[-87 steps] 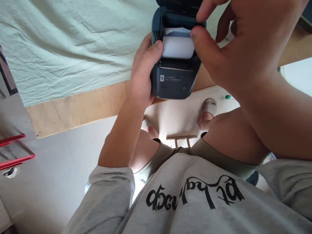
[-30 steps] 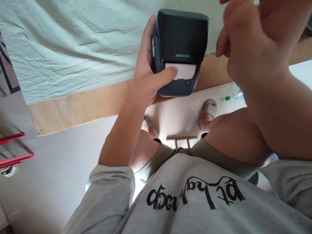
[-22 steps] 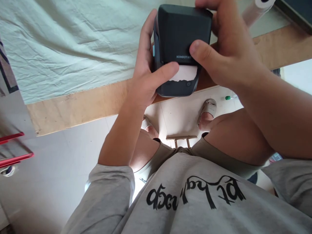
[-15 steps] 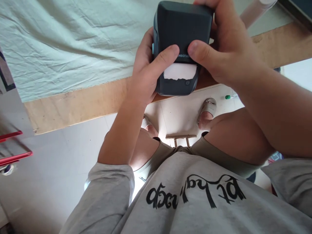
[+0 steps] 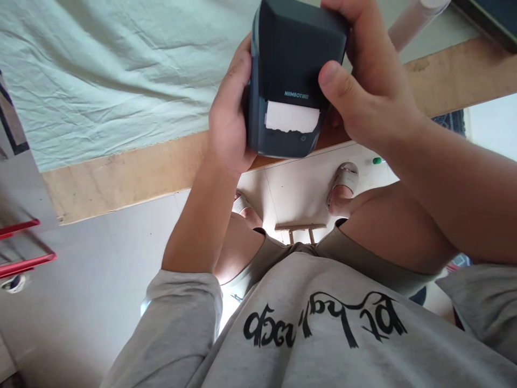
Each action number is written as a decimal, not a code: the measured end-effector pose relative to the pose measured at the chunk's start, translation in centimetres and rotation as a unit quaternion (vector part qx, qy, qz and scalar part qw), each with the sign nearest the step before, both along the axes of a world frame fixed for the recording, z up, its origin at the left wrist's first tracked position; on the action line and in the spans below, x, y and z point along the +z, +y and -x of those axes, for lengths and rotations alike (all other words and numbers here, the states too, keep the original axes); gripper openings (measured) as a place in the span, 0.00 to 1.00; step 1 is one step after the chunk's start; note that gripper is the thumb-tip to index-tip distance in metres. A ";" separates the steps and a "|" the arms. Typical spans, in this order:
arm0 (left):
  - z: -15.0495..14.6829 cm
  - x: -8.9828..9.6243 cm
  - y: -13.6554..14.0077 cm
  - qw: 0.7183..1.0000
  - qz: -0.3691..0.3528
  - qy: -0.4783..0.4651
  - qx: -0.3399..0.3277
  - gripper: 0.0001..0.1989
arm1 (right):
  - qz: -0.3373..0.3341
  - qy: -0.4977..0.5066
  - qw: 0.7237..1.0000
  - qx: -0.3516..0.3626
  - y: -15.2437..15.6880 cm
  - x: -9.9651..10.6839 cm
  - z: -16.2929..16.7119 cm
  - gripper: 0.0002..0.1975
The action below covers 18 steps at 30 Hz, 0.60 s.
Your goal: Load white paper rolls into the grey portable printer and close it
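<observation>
Head view: two bare hands hold one dark NIIMBOT label printer (image 5: 302,54), raised in front of the body at the wooden table edge (image 5: 121,172). Fingers of the left hand (image 5: 230,118) grasp its left side; the right hand (image 5: 375,86) grips the right side, fingers round the upper corner and one thumb on the lid. That lid is down, and one white paper strip (image 5: 292,117), ragged at its end, lies out below it, just above one power button (image 5: 303,138). One pale green cloth (image 5: 141,64) covers the tabletop at left. One pale cylinder (image 5: 416,21), perhaps a roll, stands behind the right hand. Below are two sandals (image 5: 346,178).
</observation>
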<state>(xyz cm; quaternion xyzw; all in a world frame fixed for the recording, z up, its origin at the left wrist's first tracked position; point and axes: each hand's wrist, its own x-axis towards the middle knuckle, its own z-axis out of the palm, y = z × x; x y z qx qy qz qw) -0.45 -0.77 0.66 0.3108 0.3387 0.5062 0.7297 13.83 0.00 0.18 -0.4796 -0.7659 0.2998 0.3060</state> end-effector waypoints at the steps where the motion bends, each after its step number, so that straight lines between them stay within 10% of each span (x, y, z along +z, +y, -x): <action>1: 0.2 -0.4 0.2 0.999 -0.035 -0.027 -0.032 0.16 | -0.004 0.000 1.000 -0.002 0.0 0.0 -0.1 0.29; 18: 1.3 -1.6 0.9 0.989 -0.123 -0.079 0.030 0.11 | -0.005 -0.047 0.998 0.046 0.1 0.5 -0.1 0.43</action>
